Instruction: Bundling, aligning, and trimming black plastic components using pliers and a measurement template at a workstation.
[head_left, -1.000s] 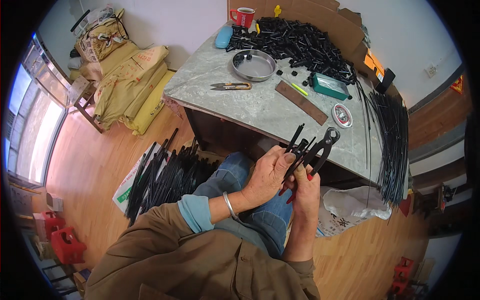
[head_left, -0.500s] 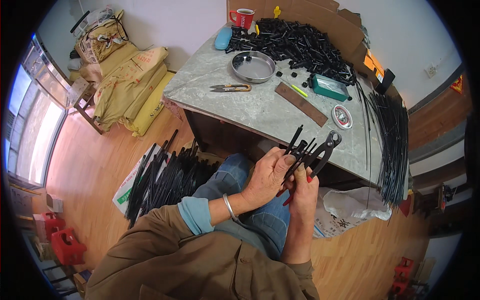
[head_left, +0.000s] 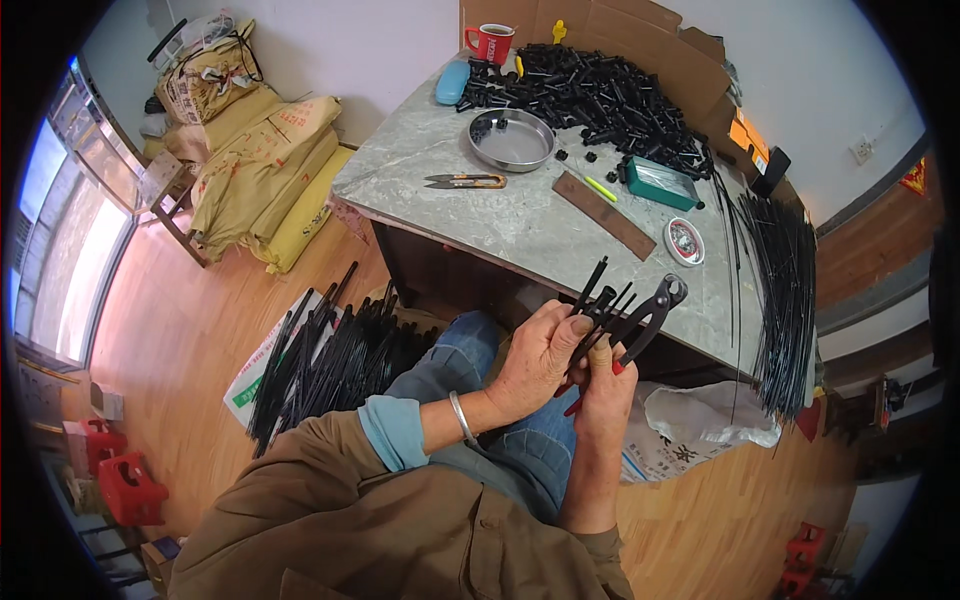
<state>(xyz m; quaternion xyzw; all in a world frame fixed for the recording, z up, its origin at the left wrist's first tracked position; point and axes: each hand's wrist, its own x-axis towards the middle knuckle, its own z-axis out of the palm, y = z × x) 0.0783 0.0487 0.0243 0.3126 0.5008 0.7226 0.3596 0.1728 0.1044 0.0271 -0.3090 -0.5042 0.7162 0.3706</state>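
Observation:
My left hand [head_left: 538, 358] is closed around a few thin black rods [head_left: 592, 280] and a short black tube [head_left: 604, 297], which stick up past the thumb. Against it, my right hand [head_left: 606, 388] grips pincers [head_left: 652, 318] with dark jaws and red handles. The pincer head points up and away, just off the table's near edge. Both thumbs sit close together at the rods. Where the rods' lower ends go is hidden behind my fingers.
On the grey table [head_left: 400, 205] lie a heap of black parts [head_left: 610, 95], a round metal dish [head_left: 512, 150], thread snips [head_left: 465, 182], a rusty flat bar [head_left: 604, 216] and a green box [head_left: 660, 182]. Long black rods [head_left: 785, 300] hang over its right edge. More rods [head_left: 335, 365] lie left of my legs.
The pincers have turned slightly in my right hand, and their head sits a little lower. My left hand keeps its hold on the rods. The whole view has shifted slightly.

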